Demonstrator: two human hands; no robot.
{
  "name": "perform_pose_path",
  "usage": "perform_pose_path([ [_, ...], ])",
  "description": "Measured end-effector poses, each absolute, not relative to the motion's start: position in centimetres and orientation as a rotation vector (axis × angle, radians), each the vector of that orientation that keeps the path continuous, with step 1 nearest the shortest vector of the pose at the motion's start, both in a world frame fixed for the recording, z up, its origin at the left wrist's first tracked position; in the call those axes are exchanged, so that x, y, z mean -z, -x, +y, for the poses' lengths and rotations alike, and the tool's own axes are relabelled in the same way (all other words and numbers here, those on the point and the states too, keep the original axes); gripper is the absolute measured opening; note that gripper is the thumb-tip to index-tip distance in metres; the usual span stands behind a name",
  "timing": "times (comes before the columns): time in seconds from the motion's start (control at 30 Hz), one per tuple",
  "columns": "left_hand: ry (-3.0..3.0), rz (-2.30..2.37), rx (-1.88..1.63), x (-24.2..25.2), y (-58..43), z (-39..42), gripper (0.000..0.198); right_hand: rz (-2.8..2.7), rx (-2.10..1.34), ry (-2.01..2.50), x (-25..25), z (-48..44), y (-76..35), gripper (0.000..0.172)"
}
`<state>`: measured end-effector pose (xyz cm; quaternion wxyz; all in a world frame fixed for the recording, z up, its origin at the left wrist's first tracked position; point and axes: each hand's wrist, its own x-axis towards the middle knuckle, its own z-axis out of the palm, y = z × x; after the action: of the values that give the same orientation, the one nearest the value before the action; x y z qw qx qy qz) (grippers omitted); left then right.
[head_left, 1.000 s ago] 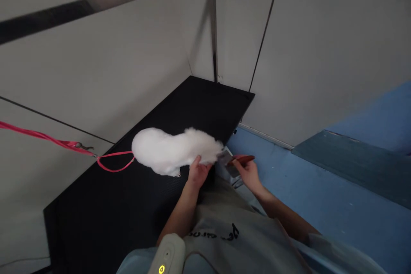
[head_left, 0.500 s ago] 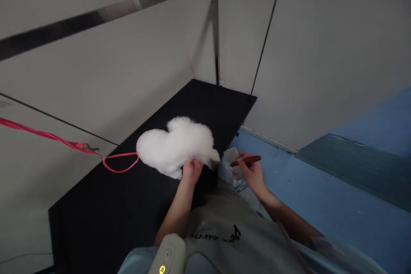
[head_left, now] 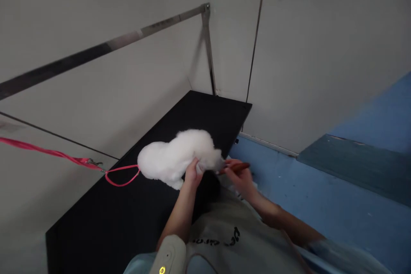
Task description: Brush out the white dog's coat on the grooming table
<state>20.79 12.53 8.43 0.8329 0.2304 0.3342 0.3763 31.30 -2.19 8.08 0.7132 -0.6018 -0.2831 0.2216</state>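
Note:
A fluffy white dog [head_left: 175, 158] is on the black tabletop [head_left: 105, 218], a red lead loop [head_left: 120, 185] reaching its rounded left end. My left hand [head_left: 193, 174] is closed on the fur, perhaps a leg, at the dog's near right side. I cannot make out which body part lies under the fur there. In my right hand [head_left: 241, 181] is a slicker brush [head_left: 239, 167] with a reddish-brown handle. Its head is mostly hidden, close against the greyish tip of fur at the dog's right end.
A red lead [head_left: 48, 151] with a metal clip runs off to the left. A metal bar [head_left: 128, 38] crosses above the table, joined to an upright post [head_left: 208, 55] at the far end. Pale walls stand behind; blue floor [head_left: 289, 205] lies right. A pale device [head_left: 168, 257] shows below.
My right hand has brought the brush left, from beside the table to the fur at the dog's right end. My left hand keeps its hold. The view has tilted slightly upward.

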Motion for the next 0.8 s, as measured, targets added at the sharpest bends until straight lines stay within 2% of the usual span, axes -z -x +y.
perform_pose_path([
  [0.03,-0.487,0.743,-0.750,-8.3,-20.6,12.6,0.009,-0.735,-0.563,1.273,-8.8,-1.1,-30.6,0.021],
  [0.13,-0.478,0.762,-0.724,-8.3,-20.4,12.2,0.018,-0.720,-0.661,1.213,-9.8,1.3,-30.4,0.023],
  [0.3,-0.461,0.732,-0.799,-8.3,-21.7,10.2,0.024,-0.530,-0.483,1.390,-7.8,-0.4,-34.2,0.028],
  [0.5,-0.414,0.725,-0.882,-7.7,-21.9,8.9,0.030,-0.520,-0.466,1.449,-7.4,-1.2,-35.0,0.032],
  [0.8,-0.444,0.742,-0.940,-6.8,-20.8,9.2,0.026,-0.418,-0.329,1.524,-7.7,-1.7,-35.8,0.031],
])
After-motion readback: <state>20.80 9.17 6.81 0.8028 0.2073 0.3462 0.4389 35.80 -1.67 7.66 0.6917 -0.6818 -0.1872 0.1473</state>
